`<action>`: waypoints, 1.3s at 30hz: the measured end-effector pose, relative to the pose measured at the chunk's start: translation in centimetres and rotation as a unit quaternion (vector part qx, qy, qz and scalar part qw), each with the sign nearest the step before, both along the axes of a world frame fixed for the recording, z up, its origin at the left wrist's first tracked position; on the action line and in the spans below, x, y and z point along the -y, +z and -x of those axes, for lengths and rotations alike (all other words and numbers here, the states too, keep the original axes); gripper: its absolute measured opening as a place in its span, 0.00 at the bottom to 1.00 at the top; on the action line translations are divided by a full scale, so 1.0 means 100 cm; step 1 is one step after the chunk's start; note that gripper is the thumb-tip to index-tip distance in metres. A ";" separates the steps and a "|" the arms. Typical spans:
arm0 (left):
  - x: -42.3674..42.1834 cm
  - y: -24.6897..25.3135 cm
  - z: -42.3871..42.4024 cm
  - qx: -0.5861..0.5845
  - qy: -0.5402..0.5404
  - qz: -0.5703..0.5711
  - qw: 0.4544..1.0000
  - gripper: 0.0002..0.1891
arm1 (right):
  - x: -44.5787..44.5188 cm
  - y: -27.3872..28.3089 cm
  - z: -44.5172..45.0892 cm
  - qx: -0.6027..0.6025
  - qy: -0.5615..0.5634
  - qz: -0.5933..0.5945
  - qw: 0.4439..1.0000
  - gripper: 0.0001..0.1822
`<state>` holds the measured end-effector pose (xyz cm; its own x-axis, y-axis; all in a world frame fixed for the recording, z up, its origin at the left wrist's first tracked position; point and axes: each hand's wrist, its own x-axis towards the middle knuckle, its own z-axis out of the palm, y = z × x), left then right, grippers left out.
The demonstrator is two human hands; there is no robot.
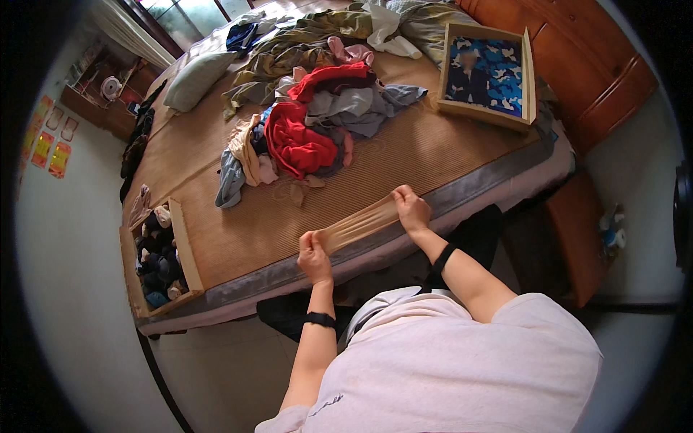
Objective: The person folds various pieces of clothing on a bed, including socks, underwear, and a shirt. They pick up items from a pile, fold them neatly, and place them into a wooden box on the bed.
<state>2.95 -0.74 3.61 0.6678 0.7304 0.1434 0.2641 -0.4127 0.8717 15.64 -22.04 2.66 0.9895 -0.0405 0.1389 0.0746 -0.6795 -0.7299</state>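
Observation:
A thin beige piece of stretchy cloth, perhaps a stocking or underwear, is pulled taut between both hands above the bed's near edge. My left hand grips one end of it. The other end is pinched in my right hand, a little farther up and to the right. Beyond them on the woven bed mat lies a loose heap of clothes, with a red garment, grey garments and a peach-coloured one. A small beige scrap of cloth rests at the heap's near side.
On the left, an open wooden drawer box holds several rolled dark socks. At the back right stands another box with camouflage-patterned fabric. A pillow and rumpled bedding lie farther back; a wooden headboard borders the right.

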 end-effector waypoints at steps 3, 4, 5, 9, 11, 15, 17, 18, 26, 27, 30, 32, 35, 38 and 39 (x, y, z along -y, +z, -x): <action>0.006 -0.026 -0.007 -0.069 -0.078 -0.060 0.993 0.11 | -0.005 -0.011 -0.003 -0.003 0.058 0.161 0.985 0.12; 0.007 -0.029 -0.008 -0.067 -0.068 -0.061 0.994 0.10 | -0.005 -0.009 -0.005 -0.032 0.070 0.150 0.986 0.12; 0.005 -0.032 -0.009 -0.055 -0.071 -0.031 0.995 0.10 | -0.003 -0.006 -0.005 -0.055 0.059 0.112 0.990 0.11; 0.001 -0.036 -0.009 -0.048 -0.084 0.023 0.995 0.15 | -0.003 0.015 -0.001 0.039 0.042 0.039 0.998 0.13; 0.003 -0.036 -0.007 -0.054 -0.090 0.029 0.994 0.19 | -0.008 0.013 0.006 0.139 0.108 0.029 0.984 0.17; -0.004 -0.038 -0.007 -0.071 -0.101 0.070 0.990 0.21 | -0.045 0.012 0.028 0.221 0.347 0.108 0.905 0.29; -0.011 -0.036 -0.010 -0.067 -0.105 0.064 0.990 0.20 | -0.045 -0.013 0.027 0.107 0.383 0.191 0.898 0.34; -0.016 -0.019 -0.011 -0.116 -0.089 0.052 0.988 0.19 | -0.044 -0.018 0.025 0.081 0.386 0.218 0.893 0.35; -0.062 -0.003 -0.071 -0.057 -0.024 -0.096 0.993 0.14 | -0.043 -0.025 0.018 0.051 0.394 0.243 0.885 0.35; -0.065 -0.010 -0.083 -0.026 -0.012 -0.166 0.986 0.15 | -0.043 -0.025 0.018 0.048 0.396 0.240 0.885 0.35; -0.098 -0.057 -0.095 -0.076 -0.015 -0.234 0.969 0.19 | -0.049 -0.020 0.017 0.050 0.406 0.236 0.881 0.35; -0.103 -0.057 -0.098 -0.135 -0.016 -0.063 0.989 0.18 | -0.047 -0.020 0.016 0.055 0.405 0.245 0.879 0.35; -0.110 -0.049 -0.077 0.042 -0.048 0.362 0.930 0.13 | -0.048 -0.018 0.015 0.065 0.408 0.216 0.885 0.36; -0.079 0.003 -0.032 0.106 -0.089 0.492 0.860 0.08 | -0.043 -0.018 0.014 0.033 0.406 0.242 0.881 0.35; -0.072 0.016 -0.016 0.142 -0.108 0.510 0.842 0.09 | -0.043 -0.019 0.014 0.037 0.407 0.229 0.883 0.35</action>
